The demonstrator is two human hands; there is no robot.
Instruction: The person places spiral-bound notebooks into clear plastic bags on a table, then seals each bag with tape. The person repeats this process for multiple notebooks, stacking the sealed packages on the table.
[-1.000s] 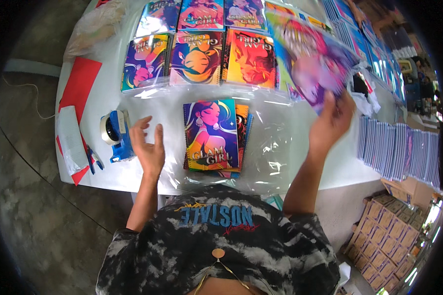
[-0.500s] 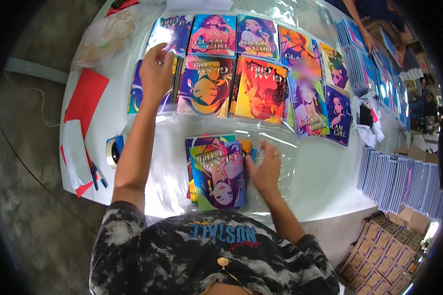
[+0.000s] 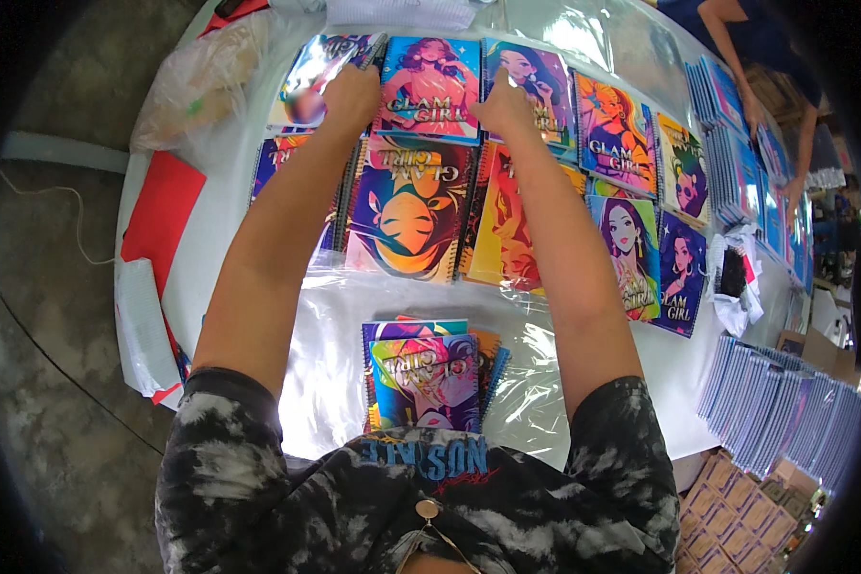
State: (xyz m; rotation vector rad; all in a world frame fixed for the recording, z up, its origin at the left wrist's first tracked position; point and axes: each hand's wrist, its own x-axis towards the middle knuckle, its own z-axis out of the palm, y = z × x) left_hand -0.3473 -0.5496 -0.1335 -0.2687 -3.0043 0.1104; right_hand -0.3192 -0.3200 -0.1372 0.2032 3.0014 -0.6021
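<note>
Both arms stretch forward over rows of spiral notebooks with bright covers. A pink notebook [image 3: 427, 88] with a drawn figure lies in the far row, between my two hands. My left hand [image 3: 352, 99] is closed at its spiral edge, over the side of a blue and white notebook [image 3: 306, 91]. My right hand [image 3: 505, 107] is closed at the opposite edge, partly covering a purple-blue notebook [image 3: 545, 77]; its fingertips are partly hidden. In the nearer row are an orange tiger-face notebook [image 3: 404, 215] and a red-yellow notebook [image 3: 507, 230] under my right forearm. A small notebook stack [image 3: 426, 378] lies close to my body.
Clear plastic film [image 3: 531, 344] covers part of the white table. Red sheets [image 3: 167, 210] and a plastic bag [image 3: 201, 86] lie at the left. Rows of stacked notebooks [image 3: 775, 402] stand at the right, above brown boxes [image 3: 741, 507]. Another person's arm [image 3: 737, 57] reaches in at the far right.
My right hand has left the side of the near stack and reached forward to the far row. My left hand has moved slightly forward and right, its fingers now at the pink notebook's edge.
</note>
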